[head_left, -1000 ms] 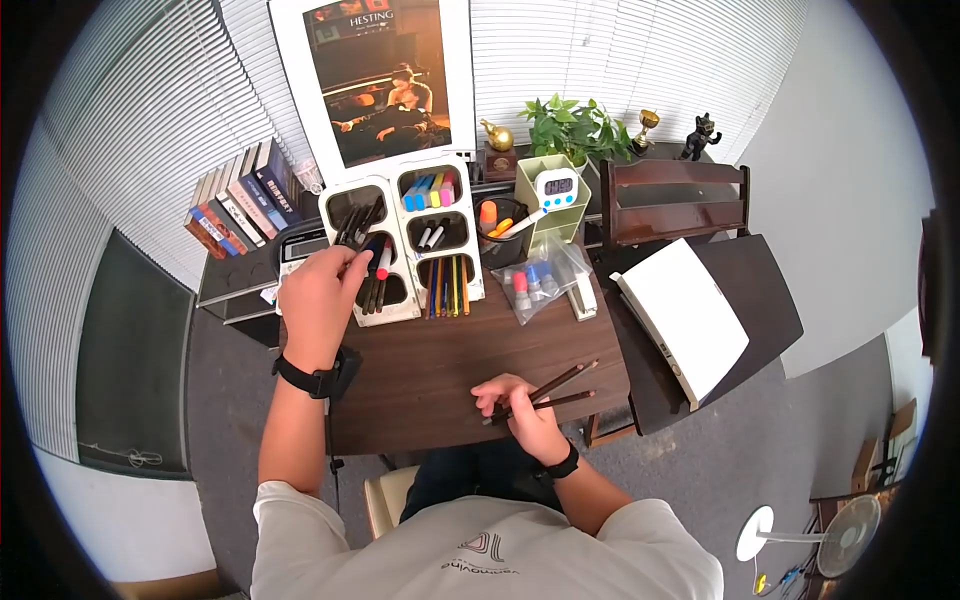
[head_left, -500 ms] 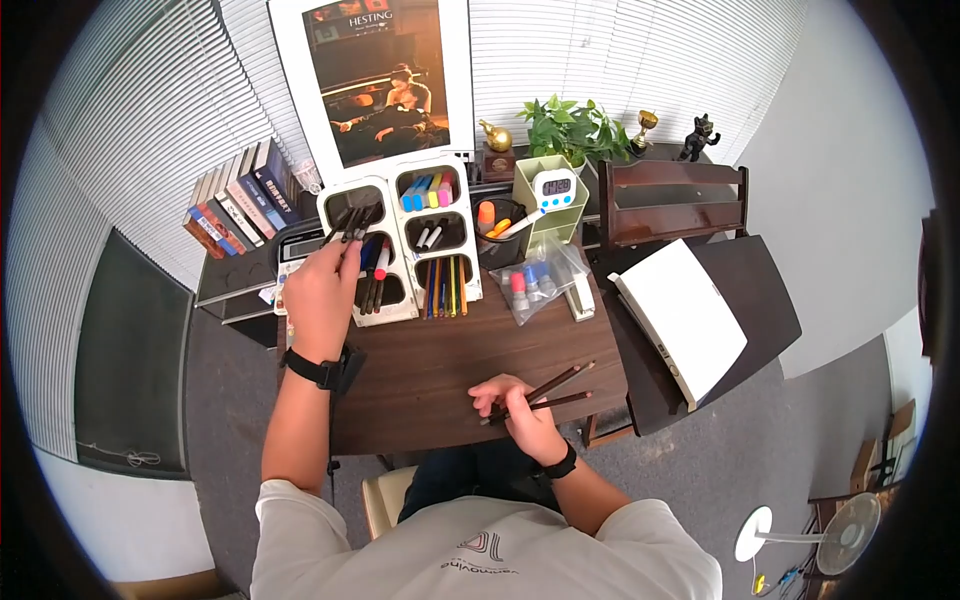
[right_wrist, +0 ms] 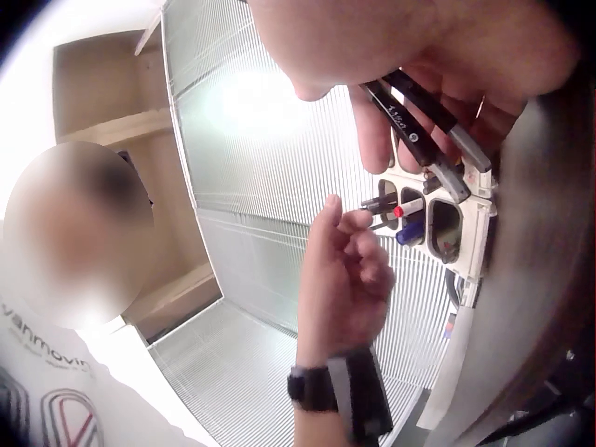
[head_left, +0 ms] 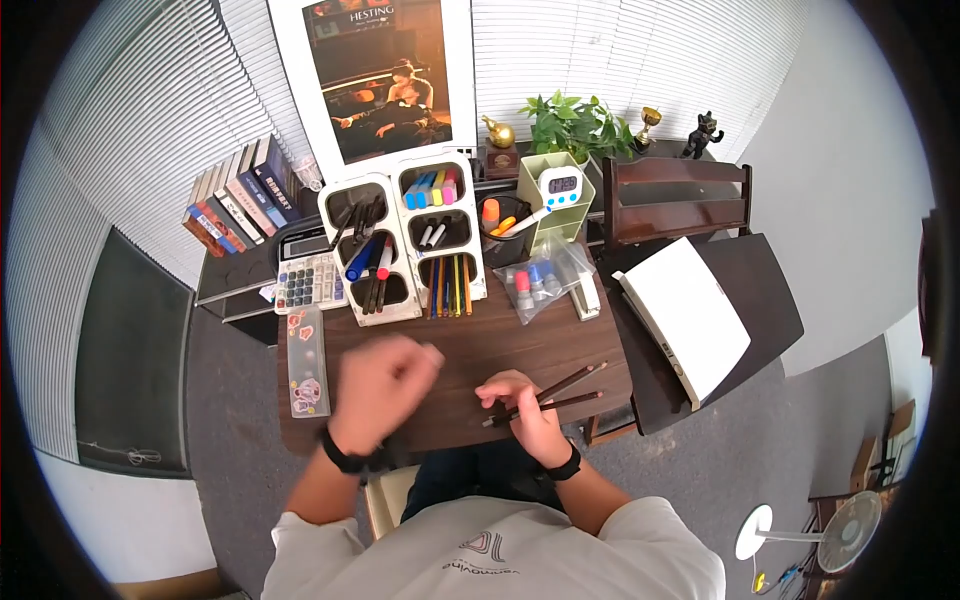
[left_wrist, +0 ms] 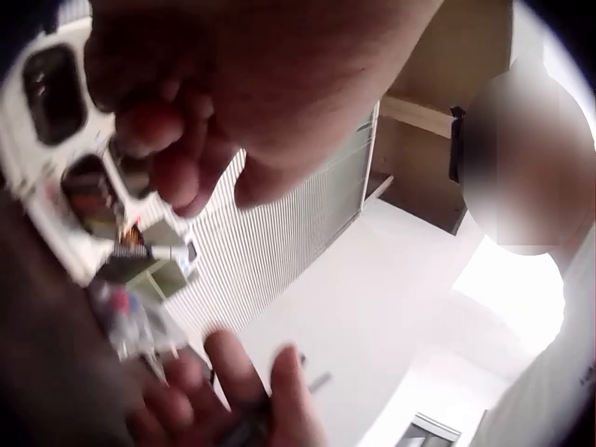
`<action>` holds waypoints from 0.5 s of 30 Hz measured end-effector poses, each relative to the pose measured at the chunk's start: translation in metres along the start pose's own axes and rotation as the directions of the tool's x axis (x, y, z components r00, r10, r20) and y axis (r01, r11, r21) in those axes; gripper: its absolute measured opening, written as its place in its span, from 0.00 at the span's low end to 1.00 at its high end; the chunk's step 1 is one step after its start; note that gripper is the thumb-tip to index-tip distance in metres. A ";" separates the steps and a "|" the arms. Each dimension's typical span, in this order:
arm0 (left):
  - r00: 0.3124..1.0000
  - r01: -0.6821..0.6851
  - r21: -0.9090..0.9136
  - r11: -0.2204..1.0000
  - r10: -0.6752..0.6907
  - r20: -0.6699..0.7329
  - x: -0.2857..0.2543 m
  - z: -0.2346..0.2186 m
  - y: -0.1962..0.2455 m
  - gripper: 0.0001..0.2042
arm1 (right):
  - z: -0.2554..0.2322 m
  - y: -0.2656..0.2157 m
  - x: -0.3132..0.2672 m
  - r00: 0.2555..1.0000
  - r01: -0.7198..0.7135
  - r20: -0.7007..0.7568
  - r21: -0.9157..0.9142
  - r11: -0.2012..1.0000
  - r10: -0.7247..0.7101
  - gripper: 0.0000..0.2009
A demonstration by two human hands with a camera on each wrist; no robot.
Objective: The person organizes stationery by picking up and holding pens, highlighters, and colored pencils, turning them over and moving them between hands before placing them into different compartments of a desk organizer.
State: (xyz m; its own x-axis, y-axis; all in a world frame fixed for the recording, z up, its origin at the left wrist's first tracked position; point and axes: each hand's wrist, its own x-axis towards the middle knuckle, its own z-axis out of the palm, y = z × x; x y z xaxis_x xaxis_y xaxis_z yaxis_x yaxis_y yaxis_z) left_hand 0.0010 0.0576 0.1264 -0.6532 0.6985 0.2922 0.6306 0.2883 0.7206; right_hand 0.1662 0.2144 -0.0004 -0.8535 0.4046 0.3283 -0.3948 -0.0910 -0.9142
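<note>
Right hand (head_left: 530,412): grips two slim black pens with grey ends (right_wrist: 402,126), over the front right of a dark brown wooden table (head_left: 455,350). Left hand (head_left: 382,392): blurred, bare, fingers loosely curled, over the table. White plastic compartmented organizer (head_left: 400,314): on the table, beyond both hands.

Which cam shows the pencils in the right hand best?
Right wrist: the pencils are large and clear, lettering visible on one, though the right hand hides their far ends. Head shows both small, tips sticking out past the hand. Left wrist catches only dark, blurred parts.
</note>
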 end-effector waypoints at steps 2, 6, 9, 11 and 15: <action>0.949 -0.083 -0.095 0.992 0.108 0.297 -0.028 0.027 -0.004 0.11 | 0.001 0.002 0.001 0.999 0.041 -0.026 -0.005 0.999 -0.041 0.31; 0.916 -0.146 -0.147 0.978 0.190 0.354 -0.064 0.065 -0.021 0.12 | 0.000 0.001 0.000 1.000 0.007 -0.007 -0.001 1.000 -0.007 0.33; 0.961 -0.150 -0.214 0.965 0.193 0.200 -0.068 0.058 -0.023 0.10 | 0.000 -0.005 -0.002 0.998 -0.053 0.035 0.022 0.998 0.052 0.35; 0.993 -0.102 -0.173 0.980 0.111 0.042 -0.062 0.029 -0.019 0.07 | -0.001 -0.006 -0.002 0.996 -0.077 0.045 0.034 0.996 0.075 0.36; 0.844 -0.144 -0.270 0.952 -0.024 -0.536 -0.056 -0.016 -0.039 0.02 | -0.004 -0.003 -0.001 0.993 -0.110 0.046 0.095 0.989 0.106 0.37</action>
State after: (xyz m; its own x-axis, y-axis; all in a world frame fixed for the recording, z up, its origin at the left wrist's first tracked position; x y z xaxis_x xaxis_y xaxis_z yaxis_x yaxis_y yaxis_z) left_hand 0.0066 -0.0030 0.0922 -0.7911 0.2318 0.5660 0.5813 -0.0029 0.8137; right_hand 0.1699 0.2178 0.0008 -0.9054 0.3500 0.2403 -0.3291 -0.2211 -0.9180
